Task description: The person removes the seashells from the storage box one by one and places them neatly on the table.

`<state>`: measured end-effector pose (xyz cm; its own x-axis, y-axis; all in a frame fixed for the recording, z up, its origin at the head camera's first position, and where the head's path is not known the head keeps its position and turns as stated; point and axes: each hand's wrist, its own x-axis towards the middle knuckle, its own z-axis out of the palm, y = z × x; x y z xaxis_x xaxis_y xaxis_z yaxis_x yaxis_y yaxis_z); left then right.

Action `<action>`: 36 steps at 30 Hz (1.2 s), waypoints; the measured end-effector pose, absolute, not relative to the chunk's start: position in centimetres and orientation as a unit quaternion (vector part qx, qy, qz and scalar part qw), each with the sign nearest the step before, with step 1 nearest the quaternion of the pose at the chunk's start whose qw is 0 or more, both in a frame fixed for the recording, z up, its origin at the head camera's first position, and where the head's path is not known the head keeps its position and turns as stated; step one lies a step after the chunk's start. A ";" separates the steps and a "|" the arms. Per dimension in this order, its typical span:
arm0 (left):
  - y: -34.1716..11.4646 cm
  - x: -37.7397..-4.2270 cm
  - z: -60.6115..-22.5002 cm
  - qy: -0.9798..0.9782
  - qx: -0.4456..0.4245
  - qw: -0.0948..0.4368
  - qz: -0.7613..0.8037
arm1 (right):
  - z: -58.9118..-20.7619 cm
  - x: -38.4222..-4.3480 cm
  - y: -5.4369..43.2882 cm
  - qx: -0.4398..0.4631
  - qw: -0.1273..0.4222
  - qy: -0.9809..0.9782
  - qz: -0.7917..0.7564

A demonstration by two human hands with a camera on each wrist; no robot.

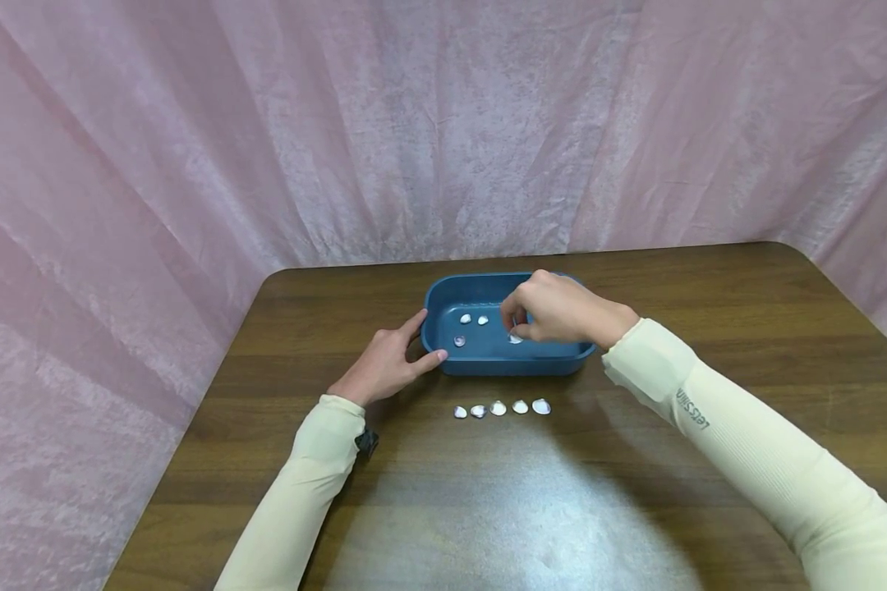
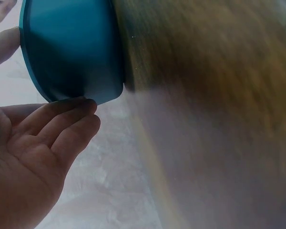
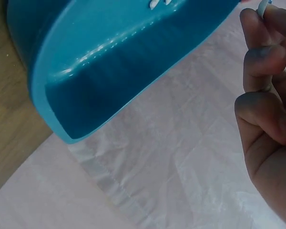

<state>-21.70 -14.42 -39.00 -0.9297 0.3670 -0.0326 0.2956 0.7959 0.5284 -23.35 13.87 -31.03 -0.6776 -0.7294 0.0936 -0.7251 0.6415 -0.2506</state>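
Note:
A blue plastic tub (image 1: 517,366) stands on the table. My left hand (image 1: 384,361) steadies its left end, the thumb at the front rim and the fingers nearly straight against the outer wall, as the left wrist view shows. Over the tub's right half, my right hand (image 1: 562,308) pinches a small white seashell (image 3: 262,8) between thumb and index finger; the other fingers are curled. Inside the tub lie three more shells, one of them a purplish shell (image 1: 460,341) near the left front. Several shells, including a white shell (image 1: 498,408), form a row before the tub.
The brown wooden table (image 1: 746,345) has rounded far corners. Behind it hangs a pink velvety curtain (image 1: 443,148). A dark device (image 1: 367,442) sits at the left wrist, under the cream sleeve (image 1: 296,484).

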 end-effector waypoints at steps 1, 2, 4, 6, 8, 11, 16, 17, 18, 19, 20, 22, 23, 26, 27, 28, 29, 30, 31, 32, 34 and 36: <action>-14.4 -21.7 -39.0 0.945 0.176 0.066 0.266 | -31.1 -23.2 14.0 -0.400 0.006 0.906 -0.136; -14.4 -21.7 -39.0 0.945 0.177 0.065 0.266 | -31.1 -22.9 14.1 -0.399 0.004 0.907 -0.137; -14.4 -21.7 -39.1 0.945 0.178 0.065 0.267 | -31.2 -22.5 14.4 -0.398 0.000 0.907 -0.138; -14.4 -21.7 -39.1 0.945 0.176 0.067 0.268 | -31.3 -22.1 14.7 -0.397 -0.003 0.907 -0.138; -14.4 -21.7 -39.1 0.945 0.174 0.069 0.269 | -31.4 -21.7 14.9 -0.395 -0.006 0.908 -0.140; -14.5 -21.7 -39.1 0.944 0.173 0.073 0.271 | -31.6 -21.3 15.4 -0.389 -0.013 0.910 -0.145; -14.4 -21.6 -39.1 0.944 0.174 0.073 0.271 | -32.1 -20.6 16.3 -0.385 -0.024 0.910 -0.150; -14.4 -21.7 -39.1 0.944 0.174 0.072 0.270 | -32.2 -20.5 16.5 -0.385 -0.024 0.911 -0.150; -14.4 -21.7 -39.1 0.945 0.173 0.072 0.269 | -32.3 -20.3 16.6 -0.385 -0.024 0.911 -0.150; -14.4 -21.7 -39.1 0.945 0.174 0.071 0.268 | -32.3 -20.1 16.8 -0.384 -0.024 0.911 -0.150; -14.4 -21.7 -39.0 0.945 0.174 0.070 0.266 | -32.4 -20.0 16.9 -0.383 -0.023 0.911 -0.150; -14.4 -21.8 -39.0 0.946 0.175 0.069 0.265 | -32.6 -19.6 17.2 -0.380 -0.021 0.912 -0.152; -14.3 -21.8 -39.0 0.946 0.176 0.069 0.265 | -32.8 -19.5 17.3 -0.379 -0.019 0.913 -0.153; -14.3 -21.8 -39.0 0.945 0.176 0.068 0.266 | -33.2 -19.2 17.6 -0.376 -0.019 0.913 -0.156; -14.3 -21.8 -38.9 0.945 0.176 0.068 0.266 | -33.3 -19.1 17.7 -0.376 -0.019 0.913 -0.157; -14.3 -21.8 -38.9 0.945 0.176 0.068 0.266 | -33.5 -19.0 17.8 -0.376 -0.020 0.913 -0.157; -14.3 -21.8 -38.9 0.945 0.176 0.069 0.266 | -33.7 -19.0 17.9 -0.376 -0.021 0.913 -0.157; -14.3 -21.7 -38.8 0.945 0.175 0.069 0.266 | -33.8 -18.9 17.9 -0.376 -0.021 0.913 -0.157; -14.3 -21.7 -38.8 0.945 0.175 0.070 0.266 | -34.0 -18.8 18.0 -0.376 -0.022 0.913 -0.158; -14.3 -21.7 -38.8 0.945 0.175 0.071 0.266 | -34.1 -18.7 18.0 -0.376 -0.021 0.912 -0.160; -14.3 -21.7 -38.7 0.946 0.174 0.072 0.265 | -34.4 -18.5 18.1 -0.378 -0.020 0.911 -0.161; -14.3 -21.7 -38.7 0.946 0.173 0.072 0.265 | -34.7 -18.4 18.1 -0.380 -0.019 0.910 -0.164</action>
<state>-21.71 -14.29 -38.72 -0.9297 0.3656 -0.0454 0.2887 0.7995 0.5267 -18.35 18.06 -34.68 -0.7101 -0.6859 0.1591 -0.6984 0.6572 -0.2835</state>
